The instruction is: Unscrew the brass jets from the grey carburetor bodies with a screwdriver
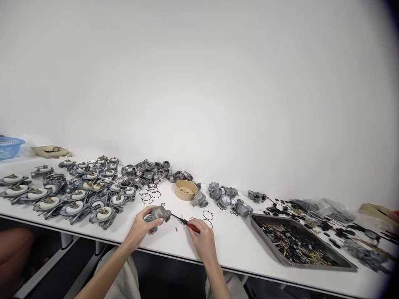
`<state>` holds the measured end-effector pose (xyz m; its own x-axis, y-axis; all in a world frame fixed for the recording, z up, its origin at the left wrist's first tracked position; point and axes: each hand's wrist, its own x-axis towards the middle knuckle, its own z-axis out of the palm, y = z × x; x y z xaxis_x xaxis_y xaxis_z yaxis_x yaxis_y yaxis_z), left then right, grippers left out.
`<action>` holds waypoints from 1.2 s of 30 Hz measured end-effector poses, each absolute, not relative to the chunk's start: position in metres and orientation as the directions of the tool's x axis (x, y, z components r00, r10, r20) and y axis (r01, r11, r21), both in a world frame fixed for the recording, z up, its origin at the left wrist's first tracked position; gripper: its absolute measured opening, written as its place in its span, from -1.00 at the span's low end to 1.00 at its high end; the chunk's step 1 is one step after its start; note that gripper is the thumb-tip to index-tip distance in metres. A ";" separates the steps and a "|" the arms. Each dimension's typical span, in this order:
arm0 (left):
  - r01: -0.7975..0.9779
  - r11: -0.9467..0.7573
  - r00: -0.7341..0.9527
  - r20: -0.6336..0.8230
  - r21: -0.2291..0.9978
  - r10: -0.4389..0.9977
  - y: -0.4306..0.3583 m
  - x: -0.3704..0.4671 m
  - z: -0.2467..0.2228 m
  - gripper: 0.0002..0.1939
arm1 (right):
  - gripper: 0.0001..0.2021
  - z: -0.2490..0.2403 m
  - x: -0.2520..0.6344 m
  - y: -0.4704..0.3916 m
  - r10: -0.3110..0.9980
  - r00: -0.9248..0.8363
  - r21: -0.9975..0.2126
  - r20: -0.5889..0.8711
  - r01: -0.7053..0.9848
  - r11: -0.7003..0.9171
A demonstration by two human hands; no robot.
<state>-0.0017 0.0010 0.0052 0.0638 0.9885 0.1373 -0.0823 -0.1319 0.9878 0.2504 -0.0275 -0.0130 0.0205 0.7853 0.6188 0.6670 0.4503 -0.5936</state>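
Near the table's front edge, my left hand (142, 226) is closed around a grey metal carburetor-like part (159, 212). My right hand (202, 238) grips a screwdriver (192, 227) by its red and black handle. The dark shaft points left at the side of the metal part; whether the tip touches it I cannot tell. A small brass piece (176, 229) lies on the table between my hands. Thin black rings (208, 215) lie just beyond my right hand.
Rows of metal assemblies with white rings (75, 207) cover the left. A round tan container (186, 190) and grey metal parts (218, 191) stand behind my hands. At the right is a metal tray (286, 261) of small parts. A person's bare limb (14, 253) shows lower left.
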 end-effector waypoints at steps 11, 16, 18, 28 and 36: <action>-0.166 -0.074 0.113 0.094 0.983 0.989 0.001 -0.005 0.006 -0.31 | -0.84 -0.006 0.226 -0.034 0.717 0.012 -0.372 0.697 0.861 0.347; -0.115 -0.204 0.101 0.215 0.972 0.971 0.006 -0.005 0.000 -0.19 | -0.88 -0.010 0.206 -0.035 0.812 0.001 -0.413 0.583 0.861 0.296; -0.082 -0.228 0.119 0.237 0.970 0.964 0.007 -0.006 -0.002 -0.21 | -0.90 -0.011 0.204 -0.033 0.838 -0.013 -0.386 0.545 0.884 0.264; 0.065 -0.141 0.203 0.125 0.988 0.971 0.012 -0.005 -0.009 -0.25 | -0.80 -0.009 0.211 -0.029 0.839 -0.057 -0.421 0.541 0.845 0.329; 0.285 -0.429 0.179 0.393 0.857 0.902 -0.001 0.002 0.001 -0.40 | -0.82 -0.007 0.208 -0.035 0.878 0.108 -0.870 0.465 0.240 0.431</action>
<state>0.0020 -0.0008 0.0010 0.1785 0.9021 0.3928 0.2851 -0.4295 0.8569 0.2083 -0.0349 -0.0068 0.1084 0.8785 0.4653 0.2399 0.4311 -0.8698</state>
